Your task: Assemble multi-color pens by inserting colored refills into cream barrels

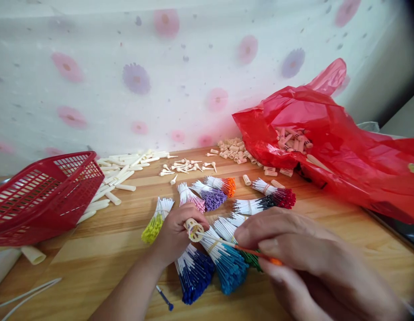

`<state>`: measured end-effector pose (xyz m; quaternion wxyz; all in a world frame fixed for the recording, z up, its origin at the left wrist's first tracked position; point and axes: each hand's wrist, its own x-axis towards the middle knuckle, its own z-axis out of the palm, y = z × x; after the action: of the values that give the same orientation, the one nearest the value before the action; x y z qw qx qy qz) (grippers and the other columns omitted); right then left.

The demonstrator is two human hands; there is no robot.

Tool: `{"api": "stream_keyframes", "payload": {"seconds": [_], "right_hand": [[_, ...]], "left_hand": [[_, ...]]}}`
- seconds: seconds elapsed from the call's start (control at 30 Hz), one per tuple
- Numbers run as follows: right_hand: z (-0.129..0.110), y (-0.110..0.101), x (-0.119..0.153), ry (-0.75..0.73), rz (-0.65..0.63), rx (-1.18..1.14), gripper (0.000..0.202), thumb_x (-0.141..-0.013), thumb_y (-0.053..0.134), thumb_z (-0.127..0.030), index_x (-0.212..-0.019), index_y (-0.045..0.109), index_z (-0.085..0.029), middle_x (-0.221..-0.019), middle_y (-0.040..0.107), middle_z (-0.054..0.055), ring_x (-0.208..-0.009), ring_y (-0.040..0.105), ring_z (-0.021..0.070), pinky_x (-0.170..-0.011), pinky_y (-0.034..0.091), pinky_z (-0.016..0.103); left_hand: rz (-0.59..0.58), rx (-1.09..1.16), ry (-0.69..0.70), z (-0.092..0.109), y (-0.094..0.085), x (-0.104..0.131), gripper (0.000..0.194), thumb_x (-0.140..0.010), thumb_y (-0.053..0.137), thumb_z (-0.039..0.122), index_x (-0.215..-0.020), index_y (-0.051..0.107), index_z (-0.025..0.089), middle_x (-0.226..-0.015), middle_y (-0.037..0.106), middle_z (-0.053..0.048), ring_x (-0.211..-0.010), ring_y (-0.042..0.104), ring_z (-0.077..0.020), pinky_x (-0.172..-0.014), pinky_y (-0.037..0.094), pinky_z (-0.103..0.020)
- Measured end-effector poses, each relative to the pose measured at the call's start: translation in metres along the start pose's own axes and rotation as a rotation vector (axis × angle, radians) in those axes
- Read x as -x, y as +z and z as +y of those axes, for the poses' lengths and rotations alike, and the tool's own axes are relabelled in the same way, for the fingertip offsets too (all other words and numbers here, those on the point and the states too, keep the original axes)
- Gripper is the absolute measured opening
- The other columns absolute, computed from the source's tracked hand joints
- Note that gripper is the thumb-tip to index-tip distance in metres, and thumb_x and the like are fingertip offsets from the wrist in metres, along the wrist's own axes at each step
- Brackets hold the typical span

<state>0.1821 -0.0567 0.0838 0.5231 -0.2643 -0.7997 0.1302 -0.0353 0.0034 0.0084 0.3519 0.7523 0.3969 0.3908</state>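
Observation:
My left hand (pixel 180 225) is wrapped round a small cream slotted cylinder (pixel 195 230), its open ring end facing right. My right hand (pixel 277 243) pinches a thin stick (pixel 249 252), white at the left and orange towards its tip. The stick's white end reaches the cylinder's open end. Beneath and around both hands lie banded bundles of white-stemmed sticks: dark blue (pixel 195 276), light blue (pixel 230 263), yellow (pixel 153 227), purple (pixel 212 198), black (pixel 254 205) and others. Part of a green bundle (pixel 252 260) is hidden behind my right hand.
A red basket (pixel 46 196) stands at the left beside pale tubes (pixel 122 171). Small cream pegs (pixel 187 166) and slotted cylinders (pixel 233 149) lie at the back. A red plastic bag (pixel 327 129) holding more pieces spreads over the right. One blue stick (pixel 165 298) lies near the front.

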Motion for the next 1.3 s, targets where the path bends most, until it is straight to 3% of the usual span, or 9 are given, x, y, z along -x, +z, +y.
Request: {"api": "stream_keyframes", "payload": {"seconds": [0.33, 0.47, 0.6, 0.7, 0.87, 1.1, 1.3], "right_hand": [[0.009, 0.020, -0.001, -0.130, -0.017, 0.037, 0.023, -0.080, 0.062, -0.007, -0.099, 0.058, -0.018, -0.085, 0.072, 0.008, -0.080, 0.069, 0.0156, -0.078, 0.058, 0.024], [0.019, 0.033, 0.003, -0.172, -0.033, 0.089, 0.019, -0.081, 0.058, -0.006, -0.098, 0.058, -0.016, -0.085, 0.071, 0.009, -0.082, 0.067, 0.0168, -0.074, 0.057, 0.026], [0.031, 0.043, 0.006, -0.056, -0.024, 0.130, 0.015, -0.084, 0.056, -0.010, -0.095, 0.061, -0.018, -0.090, 0.067, 0.008, -0.080, 0.063, 0.0177, -0.070, 0.054, 0.031], [0.037, 0.044, 0.005, 0.006, -0.026, 0.143, 0.016, -0.085, 0.055, -0.011, -0.096, 0.063, -0.018, -0.092, 0.064, 0.008, -0.080, 0.059, 0.0169, -0.069, 0.051, 0.030], [0.045, 0.042, 0.005, 0.001, 0.004, 0.178, 0.015, -0.083, 0.058, -0.007, -0.090, 0.064, -0.019, -0.088, 0.059, 0.005, -0.080, 0.055, 0.0150, -0.068, 0.047, 0.028], [0.054, 0.045, 0.005, 0.063, 0.001, 0.161, 0.009, -0.083, 0.059, -0.010, -0.083, 0.063, -0.019, -0.084, 0.056, 0.003, -0.078, 0.053, 0.0146, -0.068, 0.045, 0.028], [0.058, 0.051, 0.003, 0.280, 0.039, -0.067, 0.011, -0.081, 0.059, -0.009, -0.075, 0.061, -0.018, -0.080, 0.055, 0.002, -0.075, 0.054, 0.0131, -0.066, 0.043, 0.024]], "left_hand": [[-0.007, -0.031, 0.063, 0.004, 0.002, -0.001, 0.020, -0.080, 0.062, 0.027, -0.062, 0.065, 0.021, -0.059, 0.059, 0.000, -0.063, 0.055, -0.0165, -0.065, 0.042, -0.029], [-0.013, -0.085, 0.051, 0.001, 0.001, 0.001, 0.023, -0.081, 0.061, 0.032, -0.062, 0.064, 0.019, -0.060, 0.057, -0.001, -0.065, 0.054, -0.0174, -0.064, 0.041, -0.029], [0.004, -0.149, 0.058, -0.002, -0.003, 0.005, 0.019, -0.080, 0.062, 0.038, -0.080, 0.065, 0.020, -0.079, 0.059, -0.003, -0.080, 0.055, -0.0208, -0.072, 0.042, -0.030], [-0.033, -0.150, 0.094, -0.001, -0.008, 0.007, 0.030, -0.082, 0.060, 0.045, -0.101, 0.060, 0.022, -0.098, 0.058, -0.006, -0.095, 0.054, -0.0240, -0.084, 0.042, -0.033], [-0.089, -0.157, 0.087, 0.000, -0.011, 0.007, 0.027, -0.094, 0.041, 0.036, -0.114, 0.054, 0.024, -0.108, 0.055, -0.007, -0.106, 0.051, -0.0231, -0.091, 0.040, -0.032], [0.044, -0.338, 0.160, -0.003, -0.008, 0.006, 0.020, -0.092, 0.046, 0.031, -0.106, 0.058, 0.022, -0.098, 0.055, -0.006, -0.092, 0.055, -0.0209, -0.078, 0.043, -0.029], [0.197, -0.533, 0.212, -0.002, -0.004, 0.009, 0.022, -0.091, 0.048, 0.031, -0.106, 0.061, 0.020, -0.094, 0.057, -0.007, -0.087, 0.057, -0.0208, -0.073, 0.045, -0.029]]}}
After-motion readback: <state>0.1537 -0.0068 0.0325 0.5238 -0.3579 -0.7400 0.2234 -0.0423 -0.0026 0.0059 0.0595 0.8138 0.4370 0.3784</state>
